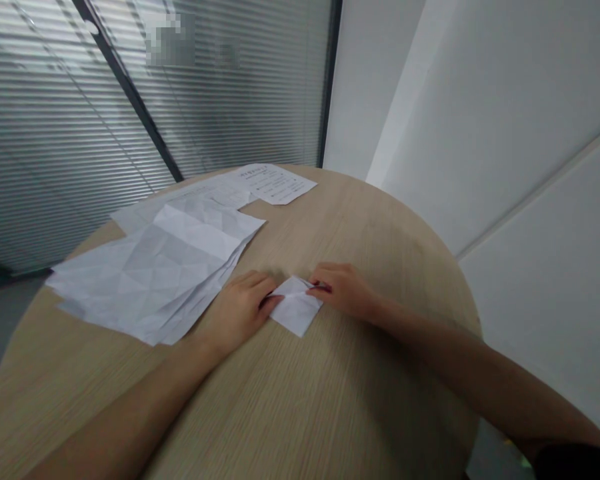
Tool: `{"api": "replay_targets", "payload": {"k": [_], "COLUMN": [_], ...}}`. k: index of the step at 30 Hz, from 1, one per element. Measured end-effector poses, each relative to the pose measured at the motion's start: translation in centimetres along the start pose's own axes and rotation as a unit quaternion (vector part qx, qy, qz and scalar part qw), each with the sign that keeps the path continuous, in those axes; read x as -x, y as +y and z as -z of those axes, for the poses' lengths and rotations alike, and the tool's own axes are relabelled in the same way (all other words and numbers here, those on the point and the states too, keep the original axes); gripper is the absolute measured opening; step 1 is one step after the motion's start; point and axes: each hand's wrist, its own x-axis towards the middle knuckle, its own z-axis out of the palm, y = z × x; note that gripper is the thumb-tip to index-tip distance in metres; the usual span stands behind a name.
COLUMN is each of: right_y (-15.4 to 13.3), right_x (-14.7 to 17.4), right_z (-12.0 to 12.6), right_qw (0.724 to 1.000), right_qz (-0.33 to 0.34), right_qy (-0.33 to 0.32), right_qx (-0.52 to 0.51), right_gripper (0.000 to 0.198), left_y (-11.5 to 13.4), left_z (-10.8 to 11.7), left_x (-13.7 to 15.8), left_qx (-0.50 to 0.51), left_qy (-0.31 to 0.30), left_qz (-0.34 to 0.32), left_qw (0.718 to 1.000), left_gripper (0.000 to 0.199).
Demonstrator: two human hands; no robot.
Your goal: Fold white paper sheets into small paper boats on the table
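Note:
A small folded square of white paper (296,311) lies on the table between my hands, one corner pointing toward me. My left hand (246,303) pinches its left corner between thumb and fingers. On the opposite side, my right hand (346,290) grips the right corner, thumb and fingertips closed on the paper's edge. A crease runs across the paper near its middle. The fingers partly cover both side corners, and the finer folds are too small to make out.
Several creased white sheets (165,273) lie in a loose stack to the left of my hands. Behind them is a printed sheet (280,183). All rest on a round wooden table (260,413). A window with blinds (250,100) and a white wall (505,87) stand beyond its edge.

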Motion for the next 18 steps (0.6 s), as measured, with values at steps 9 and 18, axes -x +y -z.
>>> {"api": "replay_targets", "payload": {"k": [9, 18], "right_y": [-0.1, -1.5], "right_x": [1.2, 0.6], "right_z": [1.5, 0.3], "right_qw": [0.988, 0.997], "right_qz": [0.13, 0.0], "right_qy": [-0.081, -0.069], "right_qx": [0.006, 0.015], "right_gripper": [0.019, 0.034], "left_y": [0.5, 2.6], "left_z": [1.8, 0.9], "left_x": [0.6, 0.3], "left_qx": [0.005, -0.092], "left_qy": [-0.068, -0.092], "left_qz": [-0.123, -0.005], "left_qw": [0.99, 0.992], "left_gripper": [0.021, 0.048]}}
